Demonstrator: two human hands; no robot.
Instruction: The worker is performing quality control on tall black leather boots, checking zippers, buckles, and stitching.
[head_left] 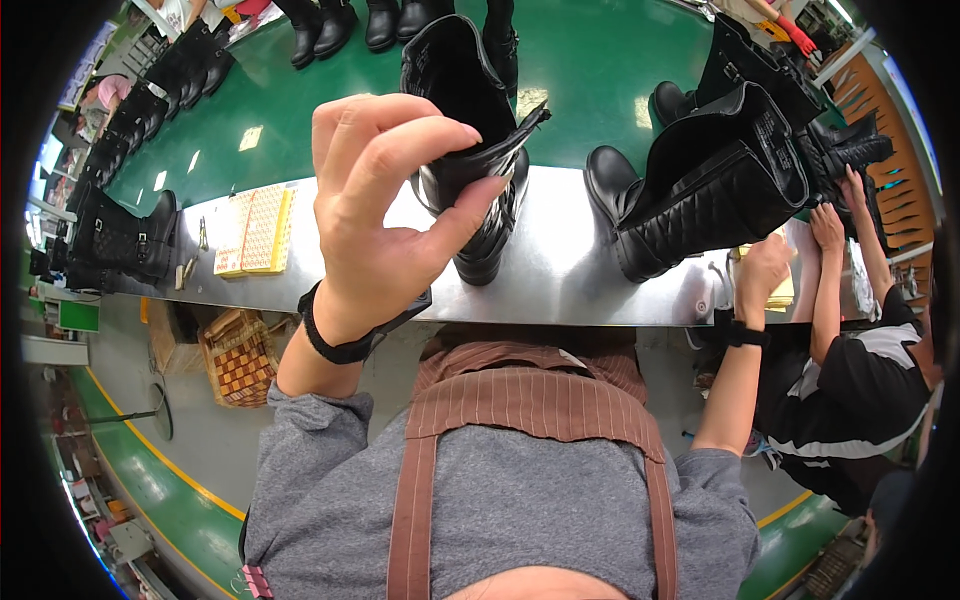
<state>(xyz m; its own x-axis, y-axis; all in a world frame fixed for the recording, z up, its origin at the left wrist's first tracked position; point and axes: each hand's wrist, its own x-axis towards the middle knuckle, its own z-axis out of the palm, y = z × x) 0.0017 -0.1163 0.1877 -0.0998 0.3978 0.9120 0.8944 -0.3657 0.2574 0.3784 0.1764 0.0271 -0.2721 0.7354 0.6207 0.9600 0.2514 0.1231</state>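
My left hand (385, 190) is raised over the metal table edge, thumb and fingers pinching the opened top edge of a tall black boot (487, 255). The boot stands upright in front of me, its opening toward me and its shaft partly behind my hand. To the right, my right hand (765, 265) has its fingers curled together over a yellow pad of paper (780, 290). Whatever it may hold is hidden. Between my hands stands another black boot (700, 190) with a quilted shaft and a gaping top.
A sheet of small orange labels (255, 230) lies on the metal table strip (560, 270). More black boots (130, 235) line the left and far sides of the green tabletop (290, 130). At right, a co-worker's hands (828, 228) are on a black boot. A woven basket (240, 360) sits below.
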